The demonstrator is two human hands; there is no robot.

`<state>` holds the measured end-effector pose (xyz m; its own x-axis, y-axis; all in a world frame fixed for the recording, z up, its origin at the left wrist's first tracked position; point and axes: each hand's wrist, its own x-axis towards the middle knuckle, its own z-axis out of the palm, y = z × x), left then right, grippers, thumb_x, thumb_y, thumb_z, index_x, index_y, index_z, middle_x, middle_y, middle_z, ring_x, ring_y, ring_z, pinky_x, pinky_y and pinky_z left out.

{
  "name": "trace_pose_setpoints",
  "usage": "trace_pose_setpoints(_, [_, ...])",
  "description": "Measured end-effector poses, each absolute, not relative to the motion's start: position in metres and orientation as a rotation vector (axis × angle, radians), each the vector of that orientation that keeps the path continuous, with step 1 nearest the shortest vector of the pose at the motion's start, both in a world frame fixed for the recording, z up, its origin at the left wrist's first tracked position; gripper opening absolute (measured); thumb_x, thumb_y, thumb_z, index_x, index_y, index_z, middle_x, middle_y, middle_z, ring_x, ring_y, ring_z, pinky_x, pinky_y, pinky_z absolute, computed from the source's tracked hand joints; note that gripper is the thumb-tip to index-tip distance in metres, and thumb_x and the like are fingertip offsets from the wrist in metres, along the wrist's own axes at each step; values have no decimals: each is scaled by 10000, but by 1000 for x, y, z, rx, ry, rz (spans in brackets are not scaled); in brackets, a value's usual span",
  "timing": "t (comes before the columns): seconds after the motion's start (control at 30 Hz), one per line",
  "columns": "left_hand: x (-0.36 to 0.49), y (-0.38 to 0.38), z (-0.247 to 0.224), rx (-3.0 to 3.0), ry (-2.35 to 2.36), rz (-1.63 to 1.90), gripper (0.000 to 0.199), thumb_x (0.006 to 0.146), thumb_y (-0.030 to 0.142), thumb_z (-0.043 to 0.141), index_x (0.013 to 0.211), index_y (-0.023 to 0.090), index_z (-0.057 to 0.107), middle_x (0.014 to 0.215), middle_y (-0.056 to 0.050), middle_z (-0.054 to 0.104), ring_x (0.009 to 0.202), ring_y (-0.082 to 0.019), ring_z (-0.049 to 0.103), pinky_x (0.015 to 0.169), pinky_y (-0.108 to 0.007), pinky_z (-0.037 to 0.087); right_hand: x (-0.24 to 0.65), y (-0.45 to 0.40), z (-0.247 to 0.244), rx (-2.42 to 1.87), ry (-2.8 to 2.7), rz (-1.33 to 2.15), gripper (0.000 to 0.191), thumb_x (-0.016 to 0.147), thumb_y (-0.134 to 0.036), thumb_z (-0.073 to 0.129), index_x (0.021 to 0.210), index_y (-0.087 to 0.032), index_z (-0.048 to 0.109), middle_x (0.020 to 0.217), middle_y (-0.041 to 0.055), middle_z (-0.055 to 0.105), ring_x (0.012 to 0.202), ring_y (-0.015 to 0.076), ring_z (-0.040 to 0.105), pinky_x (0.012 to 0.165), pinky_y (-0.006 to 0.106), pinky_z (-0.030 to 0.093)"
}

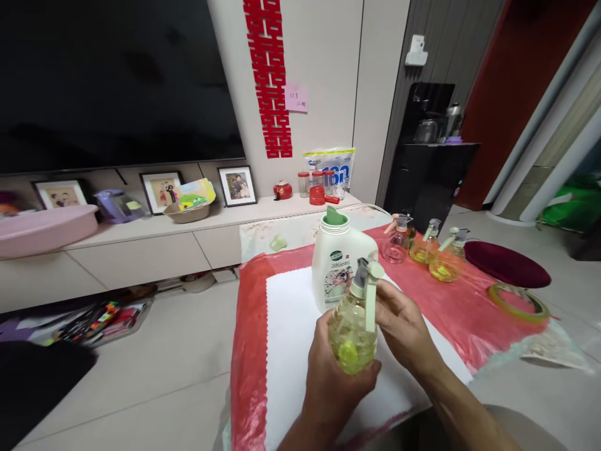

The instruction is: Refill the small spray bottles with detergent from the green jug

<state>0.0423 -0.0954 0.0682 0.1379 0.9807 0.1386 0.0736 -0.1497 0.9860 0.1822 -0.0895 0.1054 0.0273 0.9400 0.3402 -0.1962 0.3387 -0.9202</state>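
Observation:
A clear spray bottle (353, 332) with yellowish liquid and a pale green trigger is held up in front of me. My left hand (328, 376) wraps around its lower body, fingers closed. At the neck and trigger, my right hand (404, 322) has its fingers bent against the spray head (369, 279); whether they grip it or only touch it is partly hidden. Just behind stands a white detergent jug (323, 257) with its mouth uncapped and a green spout showing. The jug rests on a white sheet (291, 326).
Red plastic film (251, 351) covers the table beneath the sheet. To the right stand several spray bottles (444, 266) and a roll of tape (519, 304). A dark red round stool (507, 263) is beyond the table's right side. Jars with red lids (304, 185) line the back cabinet.

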Motion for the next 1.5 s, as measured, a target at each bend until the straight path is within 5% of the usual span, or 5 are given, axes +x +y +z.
trace_pose_setpoints(0.37, [45,-101,63,1433,952,1037,712,500,96,765,1165,213,538,1053,-66,677,932,-254,666,835,-365,562,201,-86,101,-956,-1134,1063,396,770,-444,801,1042,-183,679,965,75,678,844,198,650,733,292,552])
trace_pose_setpoints(0.6, [38,-101,68,1379,917,927,750,533,95,795,1219,212,515,1035,-59,689,885,-223,666,777,-323,559,202,-88,108,-841,-1236,1133,514,854,-494,727,1277,-215,646,1196,108,653,1164,250,596,1046,409,484])
trace_pose_setpoints(1.0, [41,-104,76,1252,851,939,733,532,72,750,1208,202,495,1011,-49,685,835,-206,664,677,-291,541,204,-84,107,-812,-1225,1156,739,776,-507,799,1411,-222,552,1270,134,625,1210,283,585,1035,440,491])
trace_pose_setpoints(1.3, [31,-99,84,1264,974,1304,879,610,312,835,1360,193,393,1260,-139,637,1108,-293,673,923,-393,568,184,-90,119,-762,-1500,1444,925,689,-469,876,1479,-218,466,1439,97,479,1386,274,420,1200,410,319])
trace_pose_setpoints(1.5, [28,-111,78,1534,1148,1355,920,671,187,716,1497,147,312,1468,-222,424,1382,-369,464,1123,-519,427,165,-90,112,-728,-1351,1517,1062,583,-257,924,1490,-211,374,1387,116,502,1236,261,544,1007,351,485])
